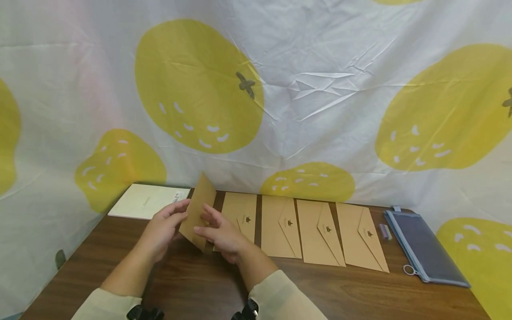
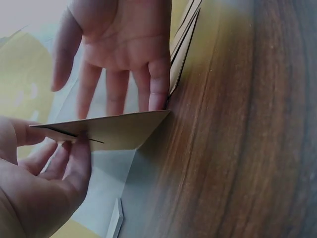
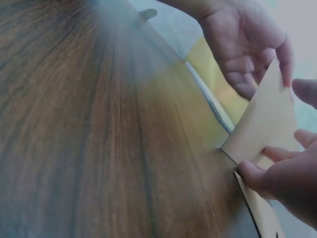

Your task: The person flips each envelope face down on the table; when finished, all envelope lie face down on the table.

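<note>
A brown kraft envelope [image 1: 196, 215] stands tilted up from the table, between the two hands. My left hand [image 1: 166, 226] pinches its left edge, thumb on one face and fingers on the other, as the left wrist view shows. Spread, fairly straight fingers of my right hand [image 1: 228, 235] touch the opposite face; in the left wrist view the palm of that right hand [image 2: 124, 39] is open. The lower edge of the envelope [image 3: 265, 121] is close to the tabletop. Right of it lies a kraft envelope [image 1: 236, 209] with a crown print and pointed flap, partly behind the right hand.
Several like envelopes [image 1: 320, 233] lie in a row to the right. Beyond them are small pastel sticks [image 1: 385, 232] and a blue zip pouch [image 1: 426, 244] with a ring pull. A flat white booklet or box [image 1: 146, 202] lies back left. A lemon-print curtain [image 1: 312, 111] hangs behind the table.
</note>
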Demonstrator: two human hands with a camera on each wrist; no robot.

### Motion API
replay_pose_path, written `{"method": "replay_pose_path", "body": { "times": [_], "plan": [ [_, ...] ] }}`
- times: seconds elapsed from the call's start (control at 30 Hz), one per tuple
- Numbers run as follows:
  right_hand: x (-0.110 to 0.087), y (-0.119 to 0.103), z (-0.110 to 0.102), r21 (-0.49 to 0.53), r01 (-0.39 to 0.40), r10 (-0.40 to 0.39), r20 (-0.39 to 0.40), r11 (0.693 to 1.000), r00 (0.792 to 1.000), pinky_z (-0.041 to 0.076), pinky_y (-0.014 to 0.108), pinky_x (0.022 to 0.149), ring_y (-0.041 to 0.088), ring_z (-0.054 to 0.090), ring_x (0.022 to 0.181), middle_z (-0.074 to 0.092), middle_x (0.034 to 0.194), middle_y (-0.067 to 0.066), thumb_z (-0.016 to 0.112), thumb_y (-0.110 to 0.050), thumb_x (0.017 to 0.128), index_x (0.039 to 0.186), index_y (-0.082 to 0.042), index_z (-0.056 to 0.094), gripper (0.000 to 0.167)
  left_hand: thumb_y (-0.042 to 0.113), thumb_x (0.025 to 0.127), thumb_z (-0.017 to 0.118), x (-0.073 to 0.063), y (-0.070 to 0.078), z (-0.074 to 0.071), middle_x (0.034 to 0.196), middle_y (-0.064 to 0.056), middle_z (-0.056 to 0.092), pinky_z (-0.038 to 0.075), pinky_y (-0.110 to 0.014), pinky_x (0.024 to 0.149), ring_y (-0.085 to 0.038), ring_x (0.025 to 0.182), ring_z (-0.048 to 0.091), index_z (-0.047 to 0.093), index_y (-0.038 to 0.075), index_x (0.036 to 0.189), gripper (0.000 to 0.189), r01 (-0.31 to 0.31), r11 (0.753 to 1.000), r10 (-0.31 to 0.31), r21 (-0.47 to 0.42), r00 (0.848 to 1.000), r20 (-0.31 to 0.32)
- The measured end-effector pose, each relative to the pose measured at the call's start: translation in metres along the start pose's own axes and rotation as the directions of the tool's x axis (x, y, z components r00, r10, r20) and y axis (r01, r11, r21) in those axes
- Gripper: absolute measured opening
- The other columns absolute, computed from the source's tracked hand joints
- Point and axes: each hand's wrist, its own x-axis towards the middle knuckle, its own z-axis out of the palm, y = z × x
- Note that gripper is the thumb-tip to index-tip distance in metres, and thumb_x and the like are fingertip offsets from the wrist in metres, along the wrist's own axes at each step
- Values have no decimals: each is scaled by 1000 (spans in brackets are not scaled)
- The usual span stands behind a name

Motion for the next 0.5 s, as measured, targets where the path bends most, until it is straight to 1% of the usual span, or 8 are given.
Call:
{"method": "replay_pose_path", "body": {
  "times": [0.07,0.1,0.13,0.2,0.27,0.33,0.4,0.5],
  "plan": [
    [1,1,-1,2,-20,20,-11,1000,1000,33,61,129,40,30,163,32,175,18,73,-20,101,170,-24,29,82,19,111,55,1,-1,-2,166,-11,50,54,-20,97,-18,148,47,49,11,160,51,-11,1000,11,13,999,-52],
    [1,2,-2,6,-28,28,-15,1000,999,32,61,129,40,30,162,31,175,19,73,-20,101,171,-24,28,84,18,109,58,2,-1,-3,166,-10,50,53,-20,100,-19,151,44,50,11,159,51,-14,1000,16,21,997,-75],
    [1,2,-2,11,-34,34,-18,999,999,31,61,130,41,30,162,30,175,21,73,-20,100,171,-23,26,85,17,108,60,2,-1,-5,166,-9,50,51,-22,106,-18,154,39,51,10,159,52,-19,999,22,29,995,-95],
    [1,1,-2,22,-41,41,-29,999,999,30,61,131,43,31,162,29,175,24,72,-20,100,172,-22,24,86,14,106,62,3,-3,-8,167,-10,50,43,-31,122,-19,160,31,51,7,159,54,-27,999,31,38,993,-118],
    [2,1,-2,35,-41,43,-44,999,998,29,62,131,44,32,161,28,174,27,72,-19,100,172,-20,23,86,12,105,63,4,-5,-11,166,-11,51,34,-45,131,-22,163,29,50,5,158,55,-25,998,32,59,991,-129],
    [2,0,-2,54,-43,46,-59,998,997,29,62,131,45,33,160,28,173,29,71,-18,100,172,-19,23,87,11,105,63,5,-8,-14,165,-14,52,27,-55,134,-27,162,31,49,4,158,56,-15,996,26,89,990,-135],
    [3,0,-3,69,-43,48,-72,997,996,29,62,131,45,37,158,28,172,30,70,-17,100,172,-18,22,87,10,105,62,6,-11,-16,163,-17,53,28,-57,133,-30,160,34,49,2,158,56,-2,992,19,124,990,-140],
    [3,-1,-4,80,-47,54,-88,996,995,31,62,130,44,42,155,29,171,31,70,-15,99,172,-16,22,88,11,105,61,8,-15,-18,161,-20,55,33,-56,130,-34,156,41,48,1,158,56,24,984,3,179,989,-149]
  ]
}}
